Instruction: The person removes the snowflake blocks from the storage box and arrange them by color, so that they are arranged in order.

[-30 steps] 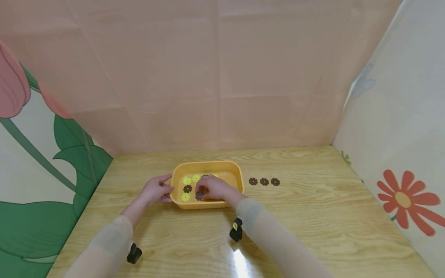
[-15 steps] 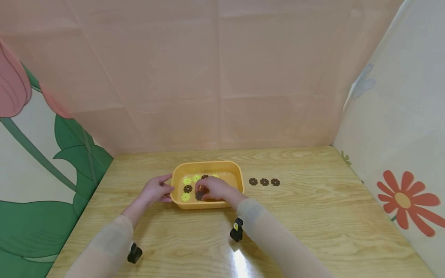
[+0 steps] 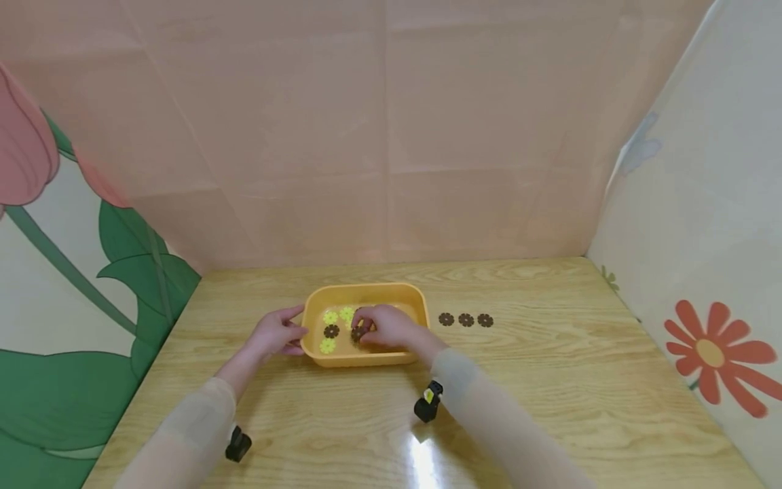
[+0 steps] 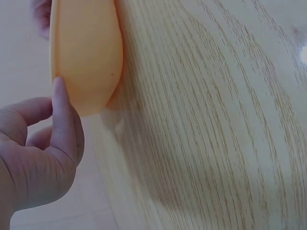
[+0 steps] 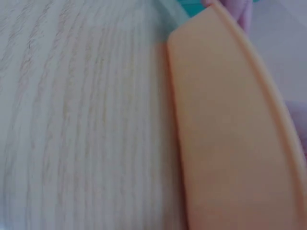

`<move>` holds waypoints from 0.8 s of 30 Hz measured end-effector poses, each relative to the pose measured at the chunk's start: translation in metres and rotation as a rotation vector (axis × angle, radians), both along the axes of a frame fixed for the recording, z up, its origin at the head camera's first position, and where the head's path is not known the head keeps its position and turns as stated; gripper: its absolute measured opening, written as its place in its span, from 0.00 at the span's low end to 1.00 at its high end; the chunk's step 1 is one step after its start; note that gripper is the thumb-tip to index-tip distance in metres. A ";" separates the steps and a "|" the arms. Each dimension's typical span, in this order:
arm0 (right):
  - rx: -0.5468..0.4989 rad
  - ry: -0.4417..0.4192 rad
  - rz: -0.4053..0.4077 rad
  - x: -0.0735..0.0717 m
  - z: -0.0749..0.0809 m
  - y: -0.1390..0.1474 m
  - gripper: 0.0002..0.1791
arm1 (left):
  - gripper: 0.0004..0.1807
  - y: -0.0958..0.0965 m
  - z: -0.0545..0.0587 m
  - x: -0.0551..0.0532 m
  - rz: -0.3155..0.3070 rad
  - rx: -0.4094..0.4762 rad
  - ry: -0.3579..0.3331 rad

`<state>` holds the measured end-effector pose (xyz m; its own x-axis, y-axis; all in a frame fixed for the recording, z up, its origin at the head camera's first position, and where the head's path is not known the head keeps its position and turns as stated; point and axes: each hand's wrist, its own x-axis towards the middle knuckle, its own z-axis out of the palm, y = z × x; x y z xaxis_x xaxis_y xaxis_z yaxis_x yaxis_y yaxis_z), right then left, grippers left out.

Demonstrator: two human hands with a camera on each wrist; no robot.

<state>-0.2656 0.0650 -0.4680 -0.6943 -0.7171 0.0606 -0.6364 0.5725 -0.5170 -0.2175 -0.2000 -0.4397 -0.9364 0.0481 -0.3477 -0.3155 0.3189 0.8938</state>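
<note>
A yellow-orange plastic tray [image 3: 366, 362] with rounded corners stands on the wooden table. My left hand [image 3: 275, 333] holds its left end, with thumb and fingers at the rim; the left wrist view shows one fingertip on the outer wall of the tray [image 4: 88, 57]. Inside the tray, my right hand [image 3: 387, 324] pinches a dark brown flower-shaped disc [image 3: 358, 334] between thumb and fingers. Left of it lie another brown disc [image 3: 332, 331] and several yellow flower-shaped discs [image 3: 328, 346]. The right hand partly hides the other pieces. Only the tray's outer wall [image 5: 220, 124] fills the right wrist view.
Three brown flower-shaped discs [image 3: 466, 320] lie in a row on the table [image 3: 550, 380], right of the tray. A pink sheet [image 3: 391, 136] hangs behind the table. Flower-printed panels [image 3: 690, 204] stand at both sides.
My right hand has shifted slightly right and up inside the tray, and the brown disc has moved with its fingers. The left hand stays at the tray's left end.
</note>
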 end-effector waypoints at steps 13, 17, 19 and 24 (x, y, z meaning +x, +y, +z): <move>-0.274 -0.014 -0.099 0.022 0.031 0.085 0.15 | 0.35 0.002 0.001 0.001 0.004 0.003 0.004; -0.384 -0.072 -0.230 0.026 0.021 0.125 0.15 | 0.35 0.003 0.002 0.001 0.001 0.015 0.009; -0.426 -0.085 -0.297 0.027 0.014 0.145 0.15 | 0.35 0.002 0.002 0.001 -0.003 0.018 0.010; -0.465 -0.090 -0.423 0.028 -0.004 0.195 0.16 | 0.35 0.001 0.003 0.001 -0.003 0.017 0.010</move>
<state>-0.2379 0.2603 -0.4723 -0.9288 -0.2921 0.2279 -0.3467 0.4680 -0.8129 -0.2162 -0.1988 -0.4364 -0.9398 0.0571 -0.3370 -0.3051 0.3044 0.9024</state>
